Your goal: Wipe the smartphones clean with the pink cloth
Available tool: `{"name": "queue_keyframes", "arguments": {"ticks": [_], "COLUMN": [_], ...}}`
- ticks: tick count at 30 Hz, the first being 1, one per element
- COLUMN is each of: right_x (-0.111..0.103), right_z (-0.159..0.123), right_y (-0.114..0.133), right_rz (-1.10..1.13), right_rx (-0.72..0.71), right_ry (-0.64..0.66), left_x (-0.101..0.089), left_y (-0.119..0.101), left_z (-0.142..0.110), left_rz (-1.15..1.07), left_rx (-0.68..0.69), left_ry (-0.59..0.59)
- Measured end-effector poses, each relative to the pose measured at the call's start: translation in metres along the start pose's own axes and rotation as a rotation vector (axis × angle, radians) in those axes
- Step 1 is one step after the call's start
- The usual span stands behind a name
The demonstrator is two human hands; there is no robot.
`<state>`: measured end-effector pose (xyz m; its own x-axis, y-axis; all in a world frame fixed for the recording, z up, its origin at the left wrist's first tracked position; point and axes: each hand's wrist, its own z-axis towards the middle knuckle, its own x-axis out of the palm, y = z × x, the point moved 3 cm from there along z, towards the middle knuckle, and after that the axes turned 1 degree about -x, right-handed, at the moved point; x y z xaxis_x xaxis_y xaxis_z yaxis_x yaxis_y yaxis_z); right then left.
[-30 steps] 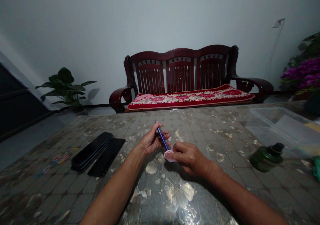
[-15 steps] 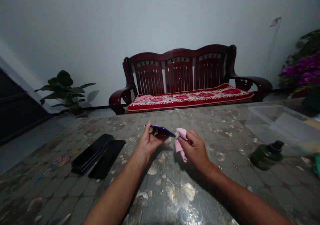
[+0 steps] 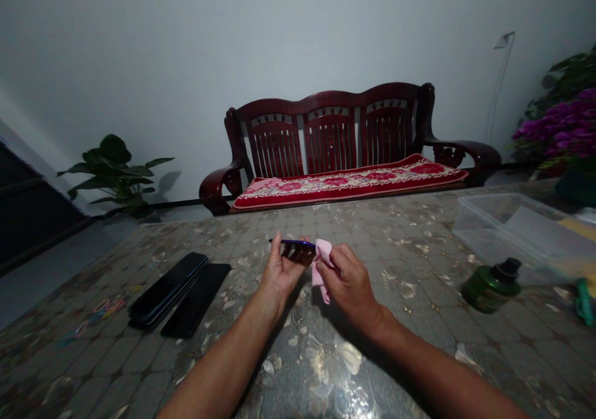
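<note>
My left hand (image 3: pixel 283 269) holds a thin dark blue phone (image 3: pixel 293 243) flat, a little above the table, fingers curled under it. My right hand (image 3: pixel 348 282) pinches a small pink cloth (image 3: pixel 321 262) and presses its top against the phone's right end, while the rest of the cloth hangs down. Both hands meet over the middle of the flower-patterned table (image 3: pixel 326 357).
Two dark phones (image 3: pixel 179 292) lie side by side at the left, with coloured rubber bands (image 3: pixel 100 310) beyond them. A green bottle with a black cap (image 3: pixel 491 287) lies at the right, near a clear plastic box (image 3: pixel 516 229). A red wooden bench (image 3: pixel 339 152) stands behind the table.
The phone went from tilted on edge to lying flat in my left hand. My right hand lifted the pink cloth off the table and brought it to the phone's right end.
</note>
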<state>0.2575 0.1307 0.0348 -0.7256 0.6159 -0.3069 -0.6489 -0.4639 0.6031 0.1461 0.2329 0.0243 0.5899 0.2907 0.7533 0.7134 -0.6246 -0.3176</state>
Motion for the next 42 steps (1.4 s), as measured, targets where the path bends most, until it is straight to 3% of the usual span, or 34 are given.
{"name": "queue_keyframes", "arguments": {"ticks": [8,22,31,33,38,42], "right_x": [-0.001,-0.003,-0.008,-0.007,-0.002,-0.004], "right_z": [-0.004,-0.004,0.003,0.003,0.004,0.009], "right_y": [-0.003,0.003,0.0,-0.002,-0.017,-0.027], "right_rz": [-0.111,-0.116,-0.026,0.085,0.492,0.675], "right_rx": [-0.27,-0.337,-0.157,-0.029,0.512,0.595], "right_ry": [0.039,0.056,0.029,0.03,-0.003,-0.06], "left_x": [-0.002,0.0,0.002,0.001,0.002,0.002], "left_y": [-0.001,-0.002,-0.002,-0.002,-0.008,-0.018], "left_z": [0.0,-0.005,-0.004,-0.003,-0.004,-0.003], "left_rz": [-0.048,-0.133,-0.132,-0.122,-0.108,-0.128], "left_rx": [0.018,0.066,0.077,0.085,0.123,0.169], "left_ry": [0.048,0.142,0.141,0.15,0.176,0.184]}}
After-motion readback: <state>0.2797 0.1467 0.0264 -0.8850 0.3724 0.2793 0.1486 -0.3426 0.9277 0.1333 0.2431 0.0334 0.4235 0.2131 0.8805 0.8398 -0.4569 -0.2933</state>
